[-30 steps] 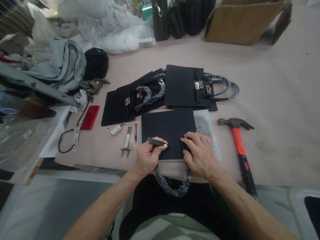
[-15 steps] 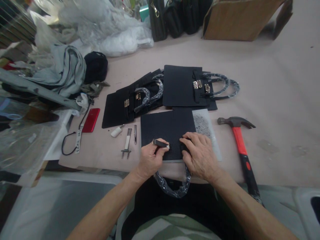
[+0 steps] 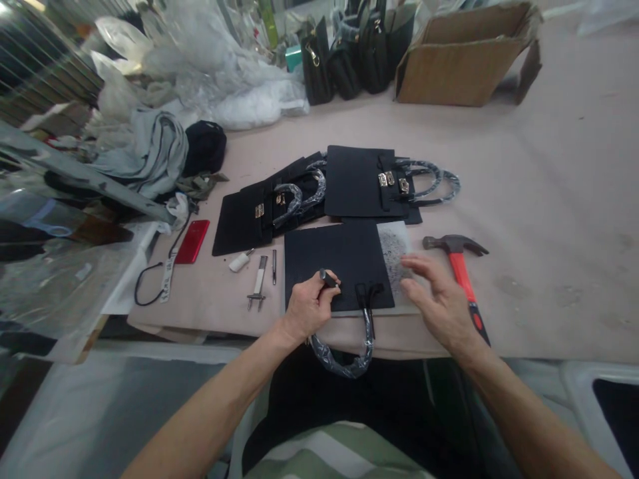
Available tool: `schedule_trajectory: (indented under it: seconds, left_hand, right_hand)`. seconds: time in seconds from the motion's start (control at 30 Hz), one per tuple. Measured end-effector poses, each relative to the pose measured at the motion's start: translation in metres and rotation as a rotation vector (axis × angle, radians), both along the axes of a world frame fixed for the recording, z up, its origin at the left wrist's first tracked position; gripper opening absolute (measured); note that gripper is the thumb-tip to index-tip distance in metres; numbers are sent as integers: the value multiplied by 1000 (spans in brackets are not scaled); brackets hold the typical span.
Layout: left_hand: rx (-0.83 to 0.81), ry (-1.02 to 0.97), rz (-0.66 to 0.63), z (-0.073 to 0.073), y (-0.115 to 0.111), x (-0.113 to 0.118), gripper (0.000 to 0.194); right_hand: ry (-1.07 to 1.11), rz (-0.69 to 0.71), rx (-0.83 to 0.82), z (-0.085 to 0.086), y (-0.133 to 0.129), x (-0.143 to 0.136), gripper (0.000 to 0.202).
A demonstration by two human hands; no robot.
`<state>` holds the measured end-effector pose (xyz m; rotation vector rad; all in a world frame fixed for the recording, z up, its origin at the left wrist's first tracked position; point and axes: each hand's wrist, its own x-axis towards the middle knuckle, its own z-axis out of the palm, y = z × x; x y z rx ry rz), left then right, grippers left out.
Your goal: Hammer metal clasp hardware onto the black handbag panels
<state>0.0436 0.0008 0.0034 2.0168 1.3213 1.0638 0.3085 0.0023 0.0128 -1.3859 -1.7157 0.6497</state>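
Black panel (image 3: pixel 332 256) sits at the near edge of your worktop (image 3: pixel 549 219), wrapped handle (image 3: pixel 344 368) poking past it. You've got a dark stick-like tool (image 3: pixel 327 278) pinched in your left hand (image 3: pixel 308 306); your right hand (image 3: pixel 442 299) is half open and empty.

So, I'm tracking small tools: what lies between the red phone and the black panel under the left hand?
In the head view, a white-handled tool, a two-pronged metal tool and a slim metal rod.
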Motion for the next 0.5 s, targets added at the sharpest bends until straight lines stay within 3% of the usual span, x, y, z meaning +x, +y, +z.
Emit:
schedule_trajectory:
  seconds: [0.1, 0.17, 0.23, 0.33, 0.4, 0.5]
  left_hand:
    - [43, 45, -53, 0, 0, 1, 12]
    - [66, 67, -76, 0, 0, 1, 12]
    - [63, 54, -79, -1, 1, 1, 12]
    - [12, 6, -67, -1, 2, 1, 11]
    - [-12, -22, -62, 0, 3, 2, 11]
    - [-18, -44, -62, 1, 4, 3, 12]
  right_hand:
    - [-340, -291, -99, 3, -4, 37, 39]
    - [-588, -367, -327, 3, -7, 55, 47]
    - [-687, -398, -510, 4, -8, 63, 49]
    - [-359, -405, -609, 10, -8, 61, 29]
    - [-65, -319, -650, 20, -8, 53, 12]
    - [96, -197, -665, 45, -14, 37, 20]
